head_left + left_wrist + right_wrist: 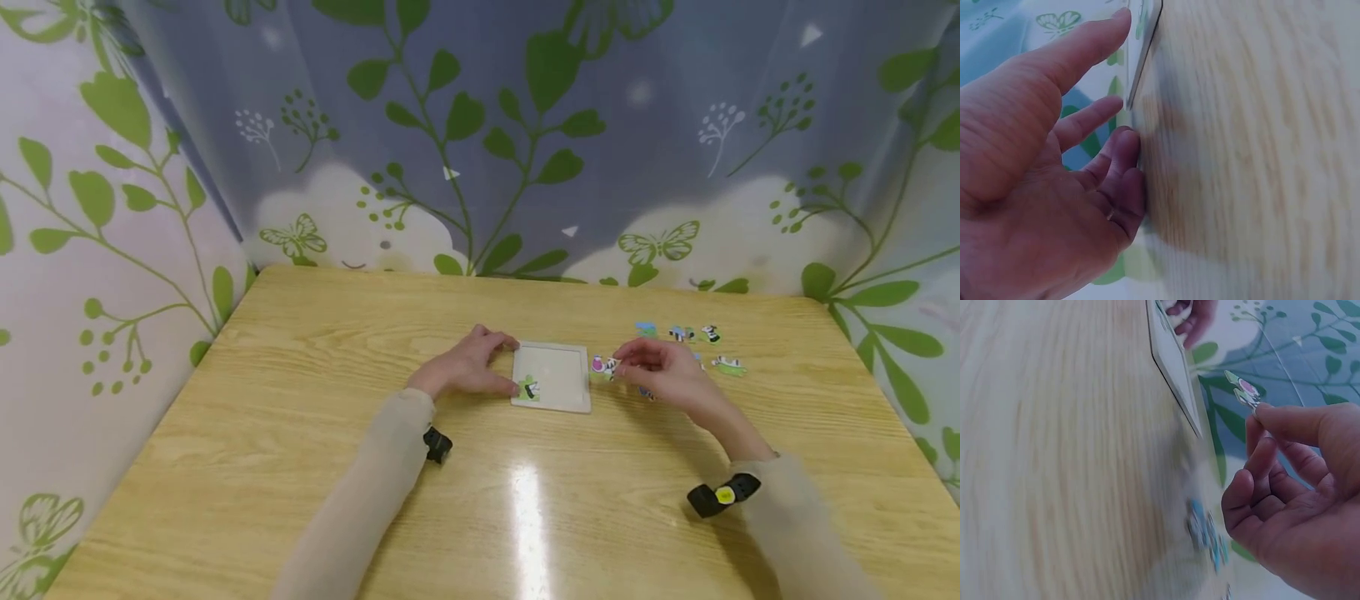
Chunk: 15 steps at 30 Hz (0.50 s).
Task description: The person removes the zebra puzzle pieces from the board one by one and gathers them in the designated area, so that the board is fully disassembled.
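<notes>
A pale square puzzle tray (551, 377) lies flat on the table, with one green puzzle piece (529, 389) in its near left corner. My left hand (474, 363) is at the tray's left side, thumb and index finger spread to its edge; the left wrist view shows the thumb (1100, 44) at the frame. Between thumb and index finger my right hand (667, 372) pinches a puzzle piece (603, 367) with a pink and black-and-white picture, just right of the tray. In the right wrist view that piece (1245, 390) is raised off the table.
Several loose puzzle pieces (681, 333) lie on the wooden table (337, 350) right of the tray, some partly hidden behind my right hand. A curtain (487, 150) with leaf and butterfly prints stands along the table's back edge and both sides.
</notes>
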Tool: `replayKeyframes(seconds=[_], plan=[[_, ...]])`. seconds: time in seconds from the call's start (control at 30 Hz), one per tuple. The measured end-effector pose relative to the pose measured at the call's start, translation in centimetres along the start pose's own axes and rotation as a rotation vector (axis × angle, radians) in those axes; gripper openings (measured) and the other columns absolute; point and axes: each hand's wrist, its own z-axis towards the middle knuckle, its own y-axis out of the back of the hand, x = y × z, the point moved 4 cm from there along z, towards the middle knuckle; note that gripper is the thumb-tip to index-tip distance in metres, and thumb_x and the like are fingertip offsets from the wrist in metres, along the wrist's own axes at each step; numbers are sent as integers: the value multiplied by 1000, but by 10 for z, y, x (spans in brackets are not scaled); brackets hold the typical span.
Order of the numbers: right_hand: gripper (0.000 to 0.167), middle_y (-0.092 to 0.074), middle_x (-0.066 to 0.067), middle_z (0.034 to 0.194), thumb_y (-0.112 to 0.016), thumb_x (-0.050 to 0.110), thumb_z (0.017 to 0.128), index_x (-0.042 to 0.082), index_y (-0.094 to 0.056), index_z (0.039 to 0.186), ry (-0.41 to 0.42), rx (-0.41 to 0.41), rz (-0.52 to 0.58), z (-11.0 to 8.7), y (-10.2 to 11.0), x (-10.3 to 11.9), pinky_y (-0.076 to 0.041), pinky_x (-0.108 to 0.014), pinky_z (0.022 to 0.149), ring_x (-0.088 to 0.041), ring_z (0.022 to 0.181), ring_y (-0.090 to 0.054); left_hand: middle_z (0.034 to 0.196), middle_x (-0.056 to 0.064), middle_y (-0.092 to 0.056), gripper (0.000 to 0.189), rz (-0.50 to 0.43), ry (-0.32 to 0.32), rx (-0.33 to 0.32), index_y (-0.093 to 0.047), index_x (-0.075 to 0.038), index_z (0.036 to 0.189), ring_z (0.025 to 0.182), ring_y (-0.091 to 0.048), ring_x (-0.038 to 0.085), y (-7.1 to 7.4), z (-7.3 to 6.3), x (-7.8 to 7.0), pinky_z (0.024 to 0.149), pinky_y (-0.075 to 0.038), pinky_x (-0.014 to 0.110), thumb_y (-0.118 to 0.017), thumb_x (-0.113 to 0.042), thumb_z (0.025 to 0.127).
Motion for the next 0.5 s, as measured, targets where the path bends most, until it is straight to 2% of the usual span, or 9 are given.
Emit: replayKeyframes(seconds=[0.23,0.5], plan=[[32,-70,3,97,-68,24,100,2,-63,122,7,-30,8,-21,25,-10,-55,-30,71,-13,84,-66,133,12,-46,69,43,5,9,-56,-22,144,121,-48,25,-4,-8,-3,107,-44,44,-86,-34,83],[32,-69,12,96,-67,23,100,1,-63,123,-31,-95,-47,-34,48,-30,-54,-26,72,-5,85,-64,134,12,-47,71,14,7,-8,-54,-23,145,124,-49,26,-6,-10,0,109,-44,45,-86,-36,83]])
